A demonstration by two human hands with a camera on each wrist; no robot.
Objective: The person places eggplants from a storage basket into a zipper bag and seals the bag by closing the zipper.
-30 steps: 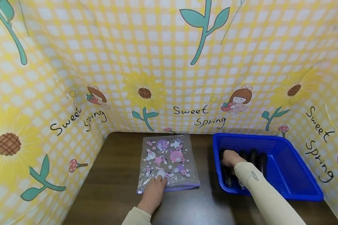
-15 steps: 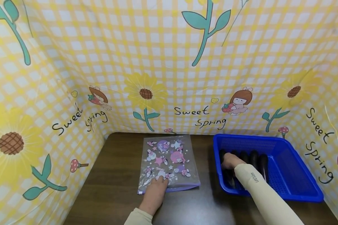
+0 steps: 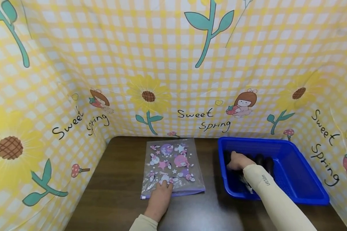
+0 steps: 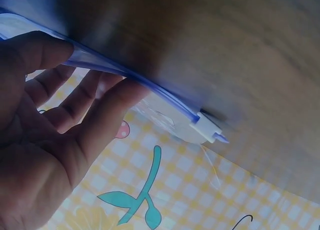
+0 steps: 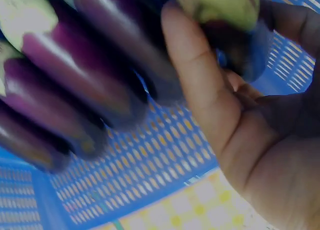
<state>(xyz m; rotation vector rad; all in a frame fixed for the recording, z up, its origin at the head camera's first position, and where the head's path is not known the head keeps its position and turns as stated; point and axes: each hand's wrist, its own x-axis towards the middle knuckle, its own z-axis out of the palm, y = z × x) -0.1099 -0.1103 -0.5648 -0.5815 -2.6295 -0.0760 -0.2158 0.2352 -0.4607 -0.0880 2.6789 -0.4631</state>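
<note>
A clear zip bag (image 3: 188,183) printed with pink and purple cartoon figures lies flat on the table, its purple zip edge toward me. My left hand (image 3: 159,199) rests on that near edge; in the left wrist view its fingers touch the purple zip strip (image 4: 167,97), close to a white slider (image 4: 206,127). Inside the blue basket, at its left side, my right hand (image 3: 237,161) grips an eggplant (image 5: 222,7), thumb and fingers around it. Several other dark purple eggplants (image 5: 80,72) lie side by side next to that hand. The hand hides much of the gripped eggplant.
The blue plastic basket (image 3: 313,183) with slotted walls stands at the table's right. A brown wooden table (image 3: 112,179) carries both basket and bag. Yellow checked cloth (image 3: 173,64) with sunflowers encloses the back and sides.
My right hand has shifted slightly within the left part of the basket around the eggplant. The left hand stays on the bag, almost still.
</note>
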